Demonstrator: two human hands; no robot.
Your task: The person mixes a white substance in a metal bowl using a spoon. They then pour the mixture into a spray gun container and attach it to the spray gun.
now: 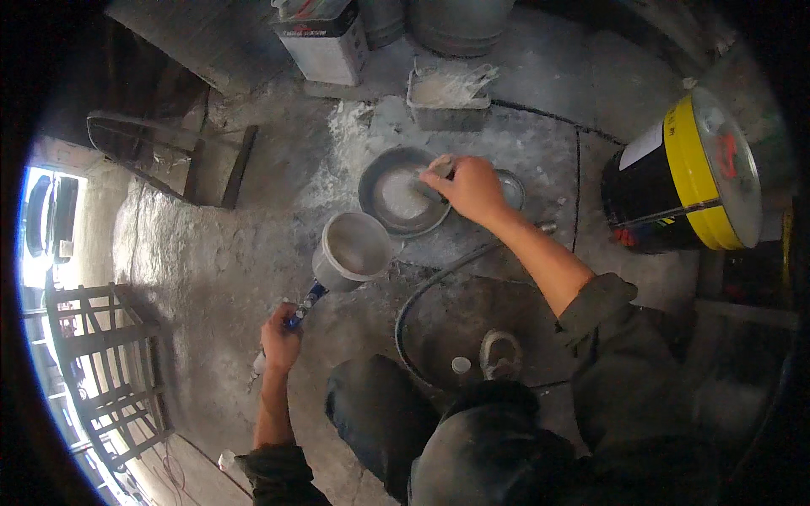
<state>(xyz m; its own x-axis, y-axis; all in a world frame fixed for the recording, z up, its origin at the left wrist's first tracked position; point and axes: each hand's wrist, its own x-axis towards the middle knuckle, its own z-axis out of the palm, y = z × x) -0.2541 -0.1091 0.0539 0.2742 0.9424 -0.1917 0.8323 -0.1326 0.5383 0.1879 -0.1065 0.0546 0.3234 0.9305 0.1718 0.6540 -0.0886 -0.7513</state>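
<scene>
My left hand (pixel 281 339) is closed around a blue and silver spray gun (pixel 305 305). A whitish open cup (pixel 323 271) sits at the gun's upper end, tilted a little, with a pale greyish material inside. Over the right rim of a round grey pan (pixel 366 187), my right hand (pixel 472 192) grips a small scraper-like tool (pixel 433 187), its tan end (pixel 442 162) sticking out past the fingers. Pale powdery or pasty material (pixel 401 194) lies in the pan. Partly behind the right wrist is a round metal lid or dish (pixel 513 190).
A dark hose (pixel 413 308) curves across the concrete floor near my shoe (pixel 501 352). Beyond the pan stand a crusted rectangular tray (pixel 447 116), a white can (pixel 322 55) and grey buckets (pixel 460 25). A black and yellow drum (pixel 675 177) is at right, a metal rack (pixel 110 363) at left.
</scene>
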